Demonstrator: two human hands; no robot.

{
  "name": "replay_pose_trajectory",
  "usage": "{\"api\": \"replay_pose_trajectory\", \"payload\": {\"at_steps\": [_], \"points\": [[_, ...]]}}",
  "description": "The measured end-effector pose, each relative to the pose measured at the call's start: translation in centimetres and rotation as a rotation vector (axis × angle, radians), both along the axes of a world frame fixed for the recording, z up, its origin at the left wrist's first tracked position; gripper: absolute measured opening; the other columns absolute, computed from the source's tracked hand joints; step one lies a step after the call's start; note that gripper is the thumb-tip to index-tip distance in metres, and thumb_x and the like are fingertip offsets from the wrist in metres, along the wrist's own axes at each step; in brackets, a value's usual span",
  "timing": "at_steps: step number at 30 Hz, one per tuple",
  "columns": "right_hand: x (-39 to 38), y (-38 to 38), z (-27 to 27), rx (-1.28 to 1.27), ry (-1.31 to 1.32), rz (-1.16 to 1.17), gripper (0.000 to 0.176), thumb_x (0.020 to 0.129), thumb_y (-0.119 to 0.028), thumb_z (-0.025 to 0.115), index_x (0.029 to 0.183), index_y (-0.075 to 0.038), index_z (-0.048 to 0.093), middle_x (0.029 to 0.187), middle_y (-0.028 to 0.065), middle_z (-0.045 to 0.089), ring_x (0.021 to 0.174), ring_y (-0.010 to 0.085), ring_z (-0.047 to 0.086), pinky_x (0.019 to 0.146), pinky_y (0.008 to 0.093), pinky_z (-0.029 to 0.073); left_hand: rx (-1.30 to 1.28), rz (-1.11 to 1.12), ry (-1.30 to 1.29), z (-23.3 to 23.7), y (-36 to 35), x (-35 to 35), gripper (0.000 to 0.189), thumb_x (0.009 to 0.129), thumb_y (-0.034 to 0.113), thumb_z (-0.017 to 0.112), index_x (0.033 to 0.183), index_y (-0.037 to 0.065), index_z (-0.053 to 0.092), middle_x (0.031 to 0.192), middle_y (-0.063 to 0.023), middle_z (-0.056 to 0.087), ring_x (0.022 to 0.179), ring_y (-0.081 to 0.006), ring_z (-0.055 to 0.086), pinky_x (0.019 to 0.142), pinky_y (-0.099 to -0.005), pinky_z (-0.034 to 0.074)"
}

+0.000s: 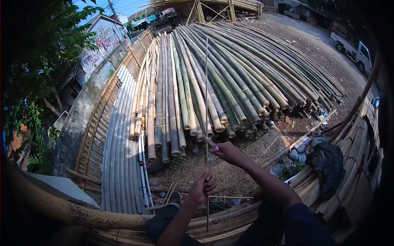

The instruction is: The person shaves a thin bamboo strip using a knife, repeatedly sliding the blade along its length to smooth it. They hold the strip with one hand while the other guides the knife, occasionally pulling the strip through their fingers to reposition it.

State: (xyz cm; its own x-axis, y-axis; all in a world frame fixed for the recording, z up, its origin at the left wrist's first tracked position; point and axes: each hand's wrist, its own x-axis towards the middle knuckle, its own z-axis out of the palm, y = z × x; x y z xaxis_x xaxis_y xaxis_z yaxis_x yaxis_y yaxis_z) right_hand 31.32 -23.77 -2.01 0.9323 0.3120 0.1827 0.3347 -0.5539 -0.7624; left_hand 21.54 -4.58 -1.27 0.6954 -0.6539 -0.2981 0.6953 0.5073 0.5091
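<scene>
My left hand (202, 187) is closed around a long, thin bamboo strip (207, 86), which stands nearly upright in front of me. The strip reaches from below my fist up across the view of the stacked poles. Higher up, my right hand (225, 152) grips a knife by its pink handle (217, 148). Its pale blade (209, 141) points up and left, right at the strip. Behind both hands lie the cut ends of many bamboo poles (193, 119). My legs and one shoe (175, 198) show below.
A thick bamboo pole (108, 218) crosses low in front of me. Split bamboo (349, 164) is piled at right beside a dark lump (327, 166). Corrugated sheets (119, 164) and a bamboo fence (98, 151) run along the left. A truck (352, 49) stands far right.
</scene>
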Motion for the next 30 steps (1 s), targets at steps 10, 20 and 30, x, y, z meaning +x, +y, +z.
{"api": "replay_pose_trajectory", "payload": {"at_steps": [10, 20, 30], "points": [[-1.9, 3.7, -2.4, -0.267, -0.181, 0.330, 0.022, 0.071, -0.025, 0.062, 0.062, -0.005, 0.059, 0.058, 0.0171, 0.055, 0.059, 0.0371, 0.058, 0.056, 0.0469, 0.046, 0.158, 0.038, 0.035, -1.8, 1.3, -1.3, 0.030, 0.099, 0.038, 0.034, 0.080, 0.015, 0.035, 0.055, 0.0041, 0.025, 0.040, -0.0040, 0.020, 0.034, -0.0201, 0.015], [5.4, -9.2, -2.5, 0.343, 0.120, -0.608, 0.037, 0.083, -0.023, 0.059, 0.052, -0.005, 0.048, 0.044, -0.0026, 0.040, 0.039, 0.0093, 0.040, 0.039, 0.0313, 0.027, 0.178, -0.277, -0.114, -0.5, -2.4, -6.6, 0.032, 0.100, 0.037, 0.035, 0.080, 0.011, 0.034, 0.057, 0.0048, 0.025, 0.044, -0.0042, 0.021, 0.038, -0.0203, 0.018], [0.8, -2.1, -1.0, 0.761, 0.378, -0.122, 0.037, 0.088, -0.020, 0.055, 0.055, -0.013, 0.039, 0.047, -0.0037, 0.036, 0.039, 0.0088, 0.032, 0.039, 0.0280, 0.022, 0.135, 0.017, -0.055, 0.3, -1.1, -2.5, 0.029, 0.101, 0.035, 0.033, 0.083, 0.012, 0.035, 0.058, 0.0049, 0.026, 0.043, -0.0036, 0.022, 0.036, -0.0198, 0.019]]}}
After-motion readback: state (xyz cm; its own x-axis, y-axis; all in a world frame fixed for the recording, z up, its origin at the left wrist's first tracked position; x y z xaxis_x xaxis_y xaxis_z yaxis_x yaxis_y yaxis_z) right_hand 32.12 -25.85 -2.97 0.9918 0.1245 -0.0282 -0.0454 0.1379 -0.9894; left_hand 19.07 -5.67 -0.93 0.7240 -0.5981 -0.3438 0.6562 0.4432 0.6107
